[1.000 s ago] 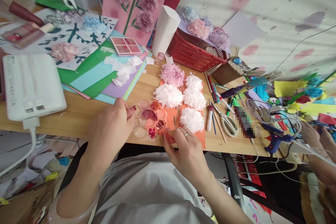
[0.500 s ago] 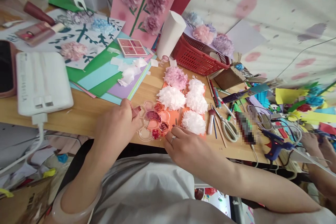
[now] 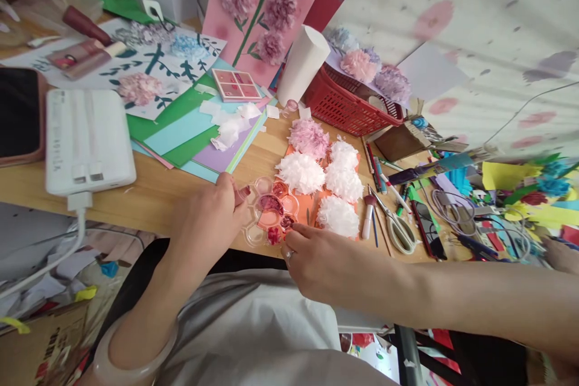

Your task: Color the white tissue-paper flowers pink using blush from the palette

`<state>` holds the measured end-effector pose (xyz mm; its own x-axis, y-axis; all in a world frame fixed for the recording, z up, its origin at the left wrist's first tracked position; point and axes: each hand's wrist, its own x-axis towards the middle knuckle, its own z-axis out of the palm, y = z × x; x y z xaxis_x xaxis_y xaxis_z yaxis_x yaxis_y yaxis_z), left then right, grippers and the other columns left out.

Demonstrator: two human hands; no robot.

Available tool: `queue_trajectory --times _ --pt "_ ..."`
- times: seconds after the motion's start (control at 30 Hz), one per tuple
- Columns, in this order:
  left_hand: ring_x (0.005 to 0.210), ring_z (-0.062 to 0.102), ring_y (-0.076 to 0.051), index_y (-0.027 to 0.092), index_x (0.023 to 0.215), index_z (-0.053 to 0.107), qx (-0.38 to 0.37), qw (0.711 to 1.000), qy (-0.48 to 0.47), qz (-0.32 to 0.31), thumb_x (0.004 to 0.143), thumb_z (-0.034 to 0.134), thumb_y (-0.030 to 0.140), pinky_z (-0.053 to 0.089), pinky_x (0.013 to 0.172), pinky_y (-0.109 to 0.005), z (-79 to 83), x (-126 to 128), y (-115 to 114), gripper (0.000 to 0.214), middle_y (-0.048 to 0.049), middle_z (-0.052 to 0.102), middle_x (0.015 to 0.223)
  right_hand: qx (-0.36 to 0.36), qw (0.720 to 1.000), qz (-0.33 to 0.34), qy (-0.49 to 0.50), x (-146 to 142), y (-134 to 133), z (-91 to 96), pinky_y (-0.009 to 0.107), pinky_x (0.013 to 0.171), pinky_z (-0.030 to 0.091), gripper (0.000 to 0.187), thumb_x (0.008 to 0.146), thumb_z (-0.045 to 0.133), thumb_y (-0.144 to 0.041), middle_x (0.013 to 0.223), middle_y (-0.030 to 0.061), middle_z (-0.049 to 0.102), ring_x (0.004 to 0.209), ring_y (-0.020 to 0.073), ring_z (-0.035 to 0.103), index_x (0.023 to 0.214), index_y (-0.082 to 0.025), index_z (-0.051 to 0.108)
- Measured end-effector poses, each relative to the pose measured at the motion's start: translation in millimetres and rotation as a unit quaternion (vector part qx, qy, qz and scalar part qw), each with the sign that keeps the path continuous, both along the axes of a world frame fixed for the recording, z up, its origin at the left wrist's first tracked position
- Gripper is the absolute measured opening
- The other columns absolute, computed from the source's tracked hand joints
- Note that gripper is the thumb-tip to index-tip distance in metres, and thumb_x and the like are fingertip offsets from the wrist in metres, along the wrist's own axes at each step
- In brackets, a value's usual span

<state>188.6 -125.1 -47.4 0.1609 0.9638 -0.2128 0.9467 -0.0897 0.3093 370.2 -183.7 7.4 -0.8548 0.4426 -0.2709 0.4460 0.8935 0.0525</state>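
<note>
A clear flower-shaped paint palette (image 3: 269, 211) with red and pink paint in its wells lies at the near edge of the wooden table (image 3: 149, 193). My left hand (image 3: 210, 217) grips the palette's left rim, thumb on top. My right hand (image 3: 319, 259) rests at the table edge, its index fingertip touching a red well at the palette's lower right, the other fingers curled. Just right of the palette an orange card (image 3: 312, 208) carries several white and pink tissue-paper flowers (image 3: 301, 172).
A white power bank (image 3: 88, 139) with a cable and a phone (image 3: 18, 114) lie at left. Stacked coloured paper (image 3: 190, 132), a blush palette (image 3: 237, 84), a white paper roll (image 3: 303, 63) and a red basket (image 3: 348, 108) stand behind. Scissors (image 3: 398, 226), pens and brushes lie right.
My right hand has slid left along the table edge, from the orange card to the palette's lower right well. The left hand keeps its hold. The view has shifted left.
</note>
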Motion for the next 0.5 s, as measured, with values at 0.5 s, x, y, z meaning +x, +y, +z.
queue_trajectory --times 0.5 --pt "0.083 0.072 -0.034 0.018 0.099 0.055 -0.015 1.0 -0.003 0.001 0.096 0.039 0.034 0.028 0.055 -0.035 2.7 1 1 0.023 -0.0112 0.073 0.082 -0.284 0.831 -0.395 0.27 51 60 22.5 0.026 0.057 0.046 0.015 0.09 0.061 -0.034 0.078 0.0022 0.073 0.065 0.0148 0.063 0.091 -0.021 0.068"
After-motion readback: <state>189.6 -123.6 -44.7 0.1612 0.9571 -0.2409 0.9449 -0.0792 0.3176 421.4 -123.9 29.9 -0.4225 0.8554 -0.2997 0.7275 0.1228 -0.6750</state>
